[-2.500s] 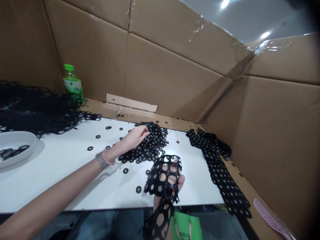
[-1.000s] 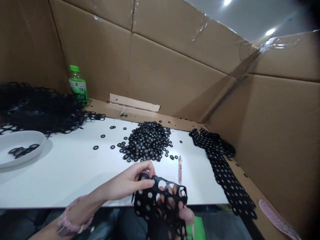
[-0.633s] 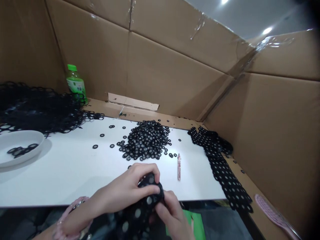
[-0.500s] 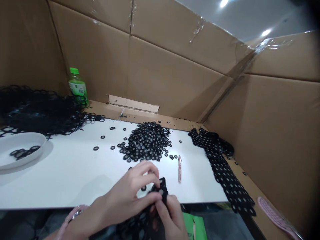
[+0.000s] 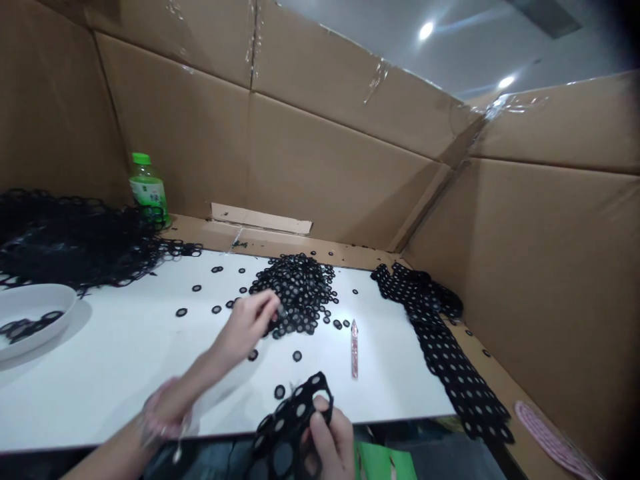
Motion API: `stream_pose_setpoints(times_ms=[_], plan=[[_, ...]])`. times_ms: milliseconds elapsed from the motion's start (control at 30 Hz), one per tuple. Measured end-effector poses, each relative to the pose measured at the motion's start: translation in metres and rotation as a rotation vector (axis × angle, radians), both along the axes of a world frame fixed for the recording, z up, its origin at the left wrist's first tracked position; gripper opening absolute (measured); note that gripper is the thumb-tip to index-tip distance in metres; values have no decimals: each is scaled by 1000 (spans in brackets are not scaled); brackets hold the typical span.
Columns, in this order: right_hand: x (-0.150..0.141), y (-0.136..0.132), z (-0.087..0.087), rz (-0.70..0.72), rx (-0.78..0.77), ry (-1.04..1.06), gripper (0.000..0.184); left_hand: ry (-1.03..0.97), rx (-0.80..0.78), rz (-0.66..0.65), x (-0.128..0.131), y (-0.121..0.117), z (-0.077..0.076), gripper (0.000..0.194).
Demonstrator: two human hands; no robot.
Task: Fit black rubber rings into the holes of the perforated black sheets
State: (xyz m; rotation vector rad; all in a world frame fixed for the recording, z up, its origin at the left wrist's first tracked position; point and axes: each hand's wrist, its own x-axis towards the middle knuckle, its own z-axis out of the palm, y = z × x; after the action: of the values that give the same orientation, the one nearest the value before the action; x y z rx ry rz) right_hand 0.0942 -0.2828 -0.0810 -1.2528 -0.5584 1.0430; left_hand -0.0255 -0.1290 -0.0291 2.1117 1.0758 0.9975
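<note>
Pinching the end of a black perforated strip (image 5: 290,420) between thumb and fingers, the right hand (image 5: 325,413) holds it at the near edge of the white table (image 5: 135,387). Pale discs fill several of the strip's holes, and one opening shows beside the thumb. The left hand (image 5: 249,323) reaches to the near-left side of a pile of black-rimmed discs (image 5: 297,290); its fingertips are close together, but blur makes it impossible to tell whether the grip has a disc in it. Loose discs lie scattered about the pile. A slim pink tool (image 5: 355,353) lies to the right, between the pile and a long dotted band (image 5: 445,350). A white bowl (image 5: 50,337) with black pieces inside stands at far left.
</note>
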Motion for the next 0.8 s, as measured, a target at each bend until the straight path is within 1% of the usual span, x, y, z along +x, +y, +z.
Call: stream_pose_setpoints(times_ms=[67,100,133,167,200,233,300,333,400,433,500,600,667,800], plan=[[0,7,1,-5,-9,174,36,126,88,45,3,35,-6,24],[1,12,2,17,3,239,36,145,95,38,6,49,-9,20],[1,16,3,52,23,288,36,163,105,24,10,57,-11,15],[1,20,3,88,43,323,36,170,112,8,13,61,-13,12],[0,23,4,114,57,352,36,167,119,-4,17,60,-13,11],[0,25,4,121,60,382,36,162,129,-17,20,55,-11,13],[-2,26,4,81,39,445,37,151,125,-81,22,32,-4,15],[-3,26,3,51,26,468,39,151,103,-144,21,18,1,19],[-5,24,3,9,15,475,41,205,7,-337,16,-13,9,29],[-6,23,2,0,26,462,39,237,-38,-409,13,-27,12,32],[-7,21,2,1,63,430,33,284,-133,-477,8,-47,15,36],[-7,19,-3,2,65,386,31,276,-220,-457,4,-60,12,30],[-5,19,-8,-18,37,309,34,275,-205,-438,3,-60,8,27],[2,21,-19,-22,35,115,34,361,-142,-414,7,-60,2,21]])
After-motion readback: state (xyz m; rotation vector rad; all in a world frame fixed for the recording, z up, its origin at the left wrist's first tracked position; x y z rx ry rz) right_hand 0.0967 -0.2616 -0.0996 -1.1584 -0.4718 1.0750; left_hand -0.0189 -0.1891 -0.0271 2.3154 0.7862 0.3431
